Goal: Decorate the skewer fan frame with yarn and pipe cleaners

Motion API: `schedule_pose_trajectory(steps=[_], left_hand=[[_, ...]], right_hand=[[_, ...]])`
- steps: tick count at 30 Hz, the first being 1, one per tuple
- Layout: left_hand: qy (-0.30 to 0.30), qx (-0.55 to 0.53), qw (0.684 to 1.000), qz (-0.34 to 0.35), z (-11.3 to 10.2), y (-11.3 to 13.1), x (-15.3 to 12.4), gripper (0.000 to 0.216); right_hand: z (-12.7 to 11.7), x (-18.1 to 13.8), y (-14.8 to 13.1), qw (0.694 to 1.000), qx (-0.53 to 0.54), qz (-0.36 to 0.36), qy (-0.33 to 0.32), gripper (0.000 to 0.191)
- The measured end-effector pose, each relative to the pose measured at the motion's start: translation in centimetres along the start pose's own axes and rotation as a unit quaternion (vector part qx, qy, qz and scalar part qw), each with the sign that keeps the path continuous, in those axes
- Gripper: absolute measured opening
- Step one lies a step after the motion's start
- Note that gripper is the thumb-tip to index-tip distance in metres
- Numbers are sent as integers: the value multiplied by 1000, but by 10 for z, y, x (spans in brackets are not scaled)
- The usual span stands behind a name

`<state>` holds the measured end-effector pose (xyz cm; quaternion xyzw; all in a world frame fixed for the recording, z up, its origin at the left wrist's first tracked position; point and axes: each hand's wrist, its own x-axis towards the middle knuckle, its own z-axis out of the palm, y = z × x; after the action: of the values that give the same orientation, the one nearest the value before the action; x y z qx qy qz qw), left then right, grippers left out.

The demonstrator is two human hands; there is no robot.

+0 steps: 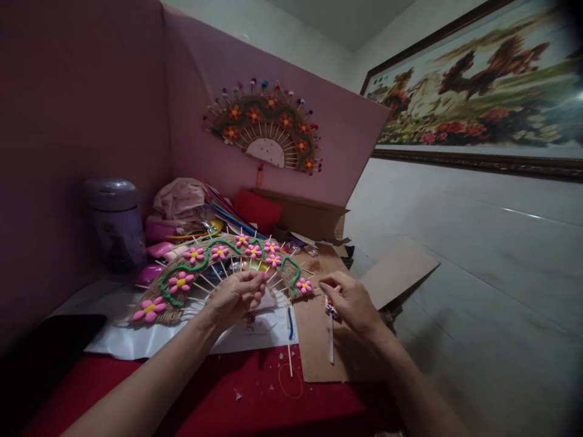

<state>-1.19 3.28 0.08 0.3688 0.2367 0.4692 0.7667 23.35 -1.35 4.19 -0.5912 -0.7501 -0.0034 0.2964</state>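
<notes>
A fan-shaped craft of twine woven over wooden sticks stands in front of me, decorated with pink flowers with yellow centres and a wavy green strip. My left hand is in front of its inner arc, thumb and fingertips pinched on a small pink piece, perhaps clay. At the fan's right end, my right hand has its thumb and index finger closed at the tip of a wooden stick. Below that hand, a white-handled tool lies on brown cardboard; its upper end is partly hidden.
A finished-looking fan hangs on the pink panel. At left stands a purple flask. Behind the fan are coloured strips and a red piece. A loose stick and rubber band lie near the red cloth.
</notes>
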Motion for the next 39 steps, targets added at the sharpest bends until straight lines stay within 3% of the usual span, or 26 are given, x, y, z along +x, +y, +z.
schedule_pose_trajectory(steps=[5, 9, 12, 15, 21, 23, 32, 39], left_hand=[[31, 22, 995, 95, -3, 27, 3, 23], [65, 85, 977, 183, 4, 71, 10, 27], [74, 177, 946, 260, 5, 109, 22, 29], [101, 329, 891, 295, -6, 141, 43, 29], [115, 625, 743, 211, -45, 166, 96, 18], [102, 650, 729, 190, -56, 167, 109, 15], [55, 663, 738, 111, -86, 163, 143, 15], [28, 644, 761, 76, -90, 155, 160, 16]], right_hand=[[41, 16, -63, 999, 33, -6, -16, 22], [70, 27, -95, 998, -31, -42, -43, 15], [92, 34, -111, 994, -63, -88, -28, 12], [112, 35, -117, 989, -69, -132, 22, 12], [132, 20, -109, 971, -14, -213, 112, 16], [134, 16, -108, 966, 8, -233, 114, 16], [141, 16, -109, 974, 17, -222, 52, 23], [142, 15, -109, 975, 5, -218, 45, 28]])
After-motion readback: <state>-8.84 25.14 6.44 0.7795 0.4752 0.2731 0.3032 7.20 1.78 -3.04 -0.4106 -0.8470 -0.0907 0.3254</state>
